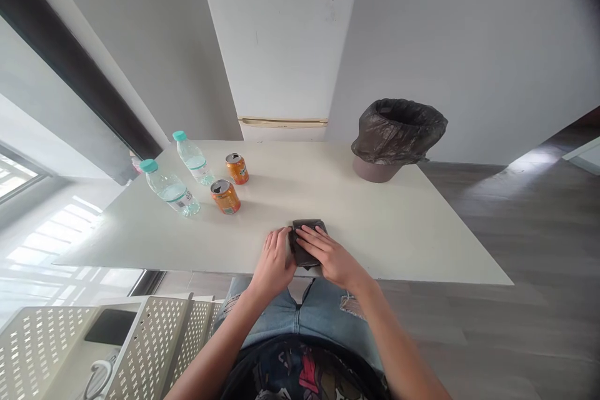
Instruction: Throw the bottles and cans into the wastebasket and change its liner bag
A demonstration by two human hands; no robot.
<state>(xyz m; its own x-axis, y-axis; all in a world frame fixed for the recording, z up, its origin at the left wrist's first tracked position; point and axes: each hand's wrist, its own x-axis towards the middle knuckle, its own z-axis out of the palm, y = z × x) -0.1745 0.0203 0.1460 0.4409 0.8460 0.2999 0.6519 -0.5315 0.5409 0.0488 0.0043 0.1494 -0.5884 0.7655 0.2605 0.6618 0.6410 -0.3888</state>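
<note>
A dark folded cloth (307, 227) lies near the front edge of the white table (384, 225). My right hand (328, 254) rests flat on top of it, fingers stretched out. My left hand (272, 262) lies beside its left edge, fingers extended and touching the cloth's side. Neither hand lifts it.
Two water bottles (171, 189) (192, 158) and two orange cans (225, 196) (237, 169) stand at the table's left. A bin lined with a black bag (396, 134) sits at the back right. White perforated racks (140, 344) are at the lower left by my knees.
</note>
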